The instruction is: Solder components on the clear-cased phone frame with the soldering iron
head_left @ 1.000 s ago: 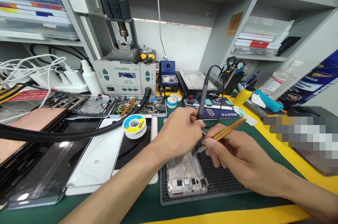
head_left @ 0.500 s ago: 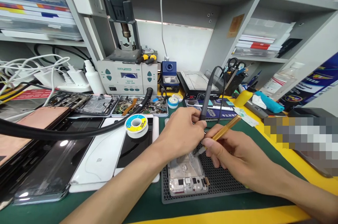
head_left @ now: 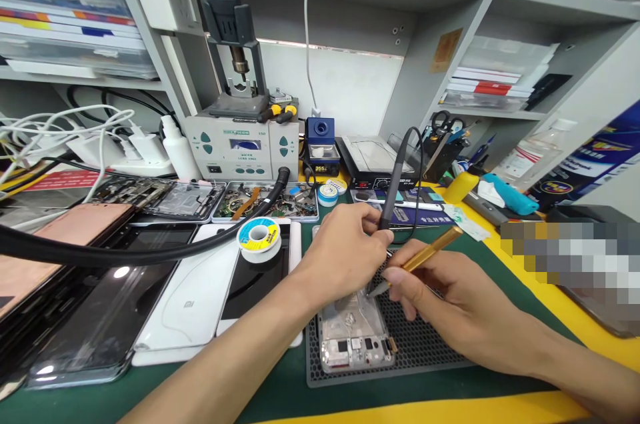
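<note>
My left hand (head_left: 347, 241) is closed around the dark handle of a soldering iron (head_left: 397, 177), whose cable loops up and back. Its tip is hidden behind my fingers. Between the thumb and fingers of my right hand (head_left: 445, 291) is a gold-handled knife (head_left: 431, 249), its pointed blade angled down onto an opened phone frame (head_left: 353, 324). The frame lies flat on a black honeycomb mat (head_left: 417, 337), with small parts along its near end. My left wrist covers its far part. Both hands meet closely above it.
A solder spool (head_left: 259, 241) rests on phones to the left. Behind stand a hot-air station (head_left: 240, 151), a small blue soldering station (head_left: 320, 144) and a heating plate (head_left: 377, 161). A thick black hose (head_left: 150, 256) crosses the left side. A tray of circuit boards (head_left: 270, 203) sits beyond.
The gold-handled knife has shifted very slightly, its back end a little to the right and lower. My left hand and the phone frame have hardly moved.
</note>
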A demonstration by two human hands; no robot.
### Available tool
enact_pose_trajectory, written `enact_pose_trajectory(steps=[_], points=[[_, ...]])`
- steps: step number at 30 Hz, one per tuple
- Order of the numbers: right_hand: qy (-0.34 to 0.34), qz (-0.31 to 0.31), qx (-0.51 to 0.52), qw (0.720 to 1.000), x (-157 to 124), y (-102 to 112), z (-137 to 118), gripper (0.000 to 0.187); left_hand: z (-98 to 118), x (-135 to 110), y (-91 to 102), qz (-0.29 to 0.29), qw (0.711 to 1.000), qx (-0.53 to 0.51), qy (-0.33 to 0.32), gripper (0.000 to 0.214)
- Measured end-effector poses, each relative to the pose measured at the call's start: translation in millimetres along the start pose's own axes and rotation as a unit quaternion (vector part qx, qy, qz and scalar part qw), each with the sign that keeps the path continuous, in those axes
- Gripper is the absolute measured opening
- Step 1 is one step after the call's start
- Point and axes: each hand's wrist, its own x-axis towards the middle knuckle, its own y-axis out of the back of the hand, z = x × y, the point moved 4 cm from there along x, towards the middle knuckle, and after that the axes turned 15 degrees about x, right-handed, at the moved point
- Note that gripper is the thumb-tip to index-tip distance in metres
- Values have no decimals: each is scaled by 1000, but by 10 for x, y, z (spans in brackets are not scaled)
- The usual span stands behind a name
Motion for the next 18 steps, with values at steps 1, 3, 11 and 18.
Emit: enact_pose_trajectory(steps=[1, 3, 11, 18], points=[[-17, 4, 28, 999, 1, 11, 10, 37, 6, -8, 12, 1, 1000, -3, 2, 2], [-37, 35, 94, 994, 13, 61, 11, 36, 27, -23, 43, 6, 1000, -12, 3, 4], [-148, 14, 205, 967, 150, 290, 77, 41, 131, -54, 152, -6, 998, -59, 7, 4], [-220, -61, 126, 965, 192, 540, 178, 55, 119, -85, 302, -31, 997, -72, -11, 10]])
